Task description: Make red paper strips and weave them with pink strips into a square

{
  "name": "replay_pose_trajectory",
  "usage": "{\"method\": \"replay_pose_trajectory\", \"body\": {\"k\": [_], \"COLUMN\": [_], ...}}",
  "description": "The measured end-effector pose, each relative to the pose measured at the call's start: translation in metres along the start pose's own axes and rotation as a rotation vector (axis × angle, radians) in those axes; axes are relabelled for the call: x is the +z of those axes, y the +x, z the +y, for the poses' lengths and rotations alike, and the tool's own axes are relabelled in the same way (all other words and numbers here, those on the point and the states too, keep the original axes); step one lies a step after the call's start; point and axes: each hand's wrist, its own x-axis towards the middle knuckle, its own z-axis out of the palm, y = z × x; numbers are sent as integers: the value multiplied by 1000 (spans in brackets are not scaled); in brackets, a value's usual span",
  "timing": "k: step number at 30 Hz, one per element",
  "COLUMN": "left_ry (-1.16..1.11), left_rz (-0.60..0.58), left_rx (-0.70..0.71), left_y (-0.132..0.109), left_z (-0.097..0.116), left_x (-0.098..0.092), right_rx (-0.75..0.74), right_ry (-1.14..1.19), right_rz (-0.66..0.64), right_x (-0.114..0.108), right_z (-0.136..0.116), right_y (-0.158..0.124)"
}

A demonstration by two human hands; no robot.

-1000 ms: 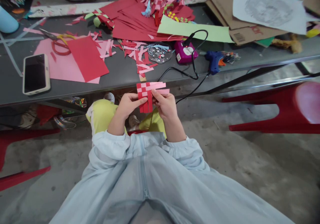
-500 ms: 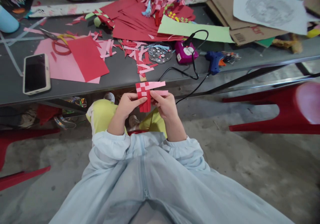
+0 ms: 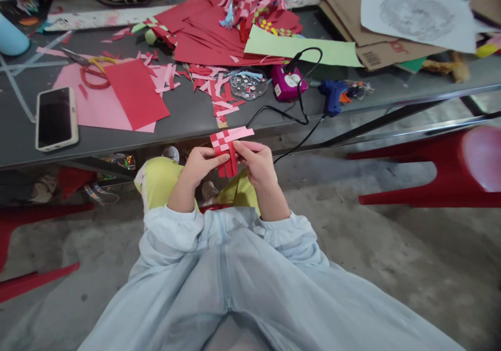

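Between my two hands is a small woven paper piece (image 3: pixel 220 141) with a red and pink checkerboard at its top. Loose red strips hang from its lower side, and pink strip ends stick out to the right. My left hand (image 3: pixel 199 167) pinches the left edge, thumb on the front. My right hand (image 3: pixel 256 162) pinches at the right side, its fingertips on a red strip and on a pink strip (image 3: pixel 254 145) partly covered by the fingers. The piece is held over my lap, just off the table's front edge.
On the grey table (image 3: pixel 188 126) lie a phone (image 3: pixel 57 118), scissors (image 3: pixel 94 74), red card (image 3: pixel 136 92), paper scraps (image 3: pixel 219 92), a purple plug adapter (image 3: pixel 287 82) and a blue glue gun (image 3: pixel 332 96) with a black cable. A red stool (image 3: pixel 442 168) stands at right.
The woven piece has tilted slightly, its right side higher. The lower pink strip is now more covered by my right fingers. Both hands keep their hold.
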Motion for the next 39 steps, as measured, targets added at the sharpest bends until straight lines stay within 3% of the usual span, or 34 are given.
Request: {"method": "replay_pose_trajectory", "body": {"k": [5,12,15,21,32,39], "left_ry": [1,21,131,155,156,480], "left_rz": [25,-39,-45,192,189,306], "left_rx": [4,39,72,228,217,482], "left_y": [2,2,1,5,6,4], "left_z": [0,1,1,-5,-6,-8], "left_x": [1,1,2,1,0,2], "right_rx": [-6,80,37,-45,-22,-33], "right_ry": [22,-24,-47,-141,-307,-246], "right_rz": [15,-167,-156,-90,-197,-136], "right_x": [-3,-5,-5,-11,-13,-12], "right_z": [2,4,4,5,5,3], "right_y": [4,4,2,5,4,4]}}
